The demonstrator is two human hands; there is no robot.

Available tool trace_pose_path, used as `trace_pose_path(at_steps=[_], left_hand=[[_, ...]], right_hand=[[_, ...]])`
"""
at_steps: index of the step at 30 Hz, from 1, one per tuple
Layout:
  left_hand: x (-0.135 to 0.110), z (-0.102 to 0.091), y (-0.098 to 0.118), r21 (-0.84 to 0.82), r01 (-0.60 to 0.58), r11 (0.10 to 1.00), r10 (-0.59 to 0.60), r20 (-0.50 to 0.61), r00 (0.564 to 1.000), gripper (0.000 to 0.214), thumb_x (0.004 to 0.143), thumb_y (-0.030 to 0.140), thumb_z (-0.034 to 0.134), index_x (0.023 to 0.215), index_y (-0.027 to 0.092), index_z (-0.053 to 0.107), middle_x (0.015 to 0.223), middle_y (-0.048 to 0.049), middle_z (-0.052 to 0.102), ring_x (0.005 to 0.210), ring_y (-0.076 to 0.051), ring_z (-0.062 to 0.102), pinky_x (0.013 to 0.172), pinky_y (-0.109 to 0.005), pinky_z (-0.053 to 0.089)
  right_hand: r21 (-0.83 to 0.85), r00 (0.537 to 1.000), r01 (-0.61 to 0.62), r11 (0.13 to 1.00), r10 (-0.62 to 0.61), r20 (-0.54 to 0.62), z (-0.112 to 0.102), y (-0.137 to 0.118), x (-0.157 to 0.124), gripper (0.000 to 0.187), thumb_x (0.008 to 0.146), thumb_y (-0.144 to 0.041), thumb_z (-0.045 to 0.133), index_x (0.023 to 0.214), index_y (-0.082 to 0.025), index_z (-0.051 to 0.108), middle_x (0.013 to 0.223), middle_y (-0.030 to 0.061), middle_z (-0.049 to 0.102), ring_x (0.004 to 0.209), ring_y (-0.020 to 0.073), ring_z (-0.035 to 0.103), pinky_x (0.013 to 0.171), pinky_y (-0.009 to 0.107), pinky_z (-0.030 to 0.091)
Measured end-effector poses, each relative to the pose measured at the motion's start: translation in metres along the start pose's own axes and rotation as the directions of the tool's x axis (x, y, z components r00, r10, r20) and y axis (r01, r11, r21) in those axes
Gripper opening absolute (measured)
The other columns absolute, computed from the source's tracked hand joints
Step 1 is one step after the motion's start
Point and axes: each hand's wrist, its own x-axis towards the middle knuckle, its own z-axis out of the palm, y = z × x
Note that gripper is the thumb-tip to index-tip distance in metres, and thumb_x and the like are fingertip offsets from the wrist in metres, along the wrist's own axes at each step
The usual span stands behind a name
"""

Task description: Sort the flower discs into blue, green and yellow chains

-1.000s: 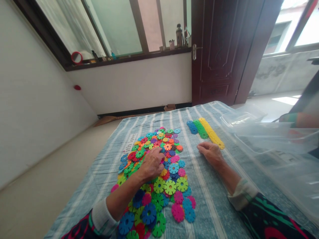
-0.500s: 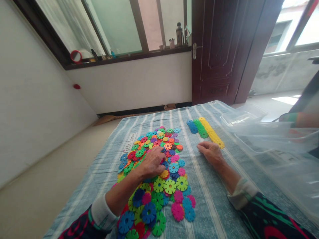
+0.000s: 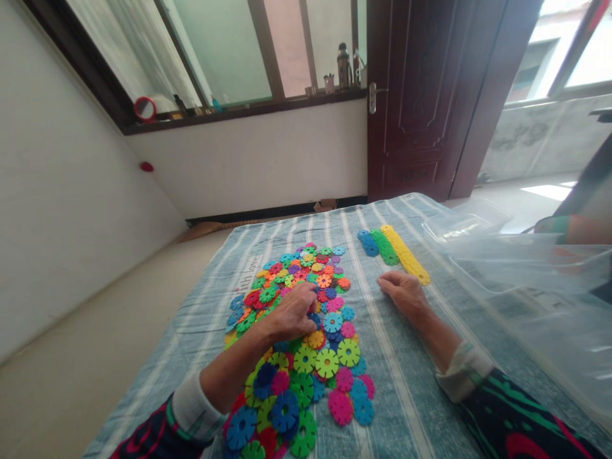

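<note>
A heap of colourful notched plastic discs (image 3: 326, 362) spreads over the striped cloth in the head view. My left hand (image 3: 294, 312) is on the middle of the heap, palm down, its thumb and forefinger apart. A dark blue disc (image 3: 314, 320) shows in the gap between them; I cannot tell whether they grip it. On the cloth to the right, my right hand (image 3: 404, 294) is closed with its fingers curled, and anything inside is hidden. Just beyond it lie a yellow row of discs (image 3: 405, 255), a green row (image 3: 385, 247) and a shorter blue row (image 3: 368, 243).
Clear plastic containers (image 3: 530, 261) stand at the cloth's right side, near another person's arm (image 3: 574, 229). The striped cloth (image 3: 382, 344) covers the surface. A dark red door (image 3: 421, 95) and a windowsill with small items (image 3: 248, 111) are behind.
My left hand has shifted slightly among the discs. A pink disc by its fingertips has gone from sight, and a dark blue one shows there. My right hand stays put.
</note>
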Motion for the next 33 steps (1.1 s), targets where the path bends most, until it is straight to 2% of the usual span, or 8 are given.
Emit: trace_pose_path(at_steps=[4,9,14,18,23,28,33], left_hand=[[-0.002,-0.008,0.003,-0.137,0.010,0.991,-0.008,0.013,1.000,0.012,0.058,0.010,0.059,0.066,0.018,0.057,0.096,-0.0032,0.062,0.099,-0.021,0.057,0.086,-0.031,0.043],[0.000,-0.020,0.002,-0.349,0.064,0.935,-0.059,0.025,0.998,0.004,0.057,0.017,0.061,0.060,0.017,0.059,0.081,-0.0003,0.064,0.082,-0.018,0.060,0.077,-0.028,0.044],[0.007,-0.026,0.003,-0.476,0.179,0.861,-0.211,-0.015,0.977,0.011,0.060,0.027,0.063,0.059,0.018,0.058,0.055,0.0053,0.052,0.056,-0.011,0.050,0.054,-0.022,0.038],[0.020,-0.027,0.013,-0.493,0.164,0.854,-0.223,-0.063,0.973,0.012,0.062,0.028,0.062,0.058,0.017,0.059,0.053,0.0059,0.050,0.052,-0.009,0.045,0.050,-0.021,0.034],[0.054,-0.016,0.025,-0.493,0.089,0.865,-0.177,-0.135,0.975,0.011,0.065,0.025,0.061,0.062,0.016,0.066,0.056,0.0034,0.058,0.054,-0.010,0.051,0.053,-0.021,0.038],[0.108,0.004,0.035,-0.468,0.064,0.881,-0.177,-0.202,0.963,0.010,0.065,0.021,0.061,0.064,0.016,0.070,0.057,0.0025,0.062,0.058,-0.012,0.055,0.057,-0.022,0.041],[0.163,0.019,0.045,-0.449,0.076,0.890,-0.227,-0.293,0.929,0.013,0.066,0.017,0.060,0.070,0.015,0.072,0.062,0.0009,0.066,0.065,-0.013,0.059,0.063,-0.023,0.044]], right_hand=[[-0.005,1.000,0.002,1.000,-0.002,0.008,-0.001,-0.002,0.000,0.025,0.071,-0.038,0.058,0.068,-0.017,0.070,0.061,0.0014,0.063,0.062,0.0160,0.057,0.063,0.027,0.042],[0.003,1.000,0.004,1.000,-0.004,0.015,0.000,0.000,0.001,0.025,0.071,-0.039,0.058,0.067,-0.017,0.069,0.060,0.0007,0.061,0.062,0.0158,0.056,0.063,0.027,0.041],[0.021,1.000,0.008,1.000,-0.008,0.007,0.002,0.004,0.002,0.025,0.072,-0.040,0.058,0.069,-0.017,0.069,0.061,0.0014,0.063,0.063,0.0163,0.057,0.063,0.027,0.042],[0.025,1.000,0.017,1.000,-0.017,0.004,0.002,0.000,0.002,0.025,0.072,-0.039,0.057,0.066,-0.018,0.068,0.060,0.0011,0.062,0.062,0.0159,0.056,0.062,0.027,0.042],[0.030,1.000,0.016,0.999,-0.016,0.000,0.002,-0.003,0.002,0.023,0.071,-0.037,0.057,0.064,-0.018,0.068,0.059,0.0006,0.061,0.060,0.0152,0.055,0.060,0.026,0.042],[0.037,1.000,0.022,0.999,-0.023,0.008,0.004,0.002,0.006,0.023,0.071,-0.038,0.057,0.065,-0.018,0.068,0.059,0.0002,0.062,0.060,0.0149,0.055,0.059,0.025,0.042],[0.034,0.999,0.038,0.999,-0.038,0.000,0.006,0.004,0.007,0.022,0.073,-0.036,0.057,0.065,-0.018,0.067,0.058,-0.0006,0.060,0.058,0.0139,0.053,0.058,0.024,0.040]])
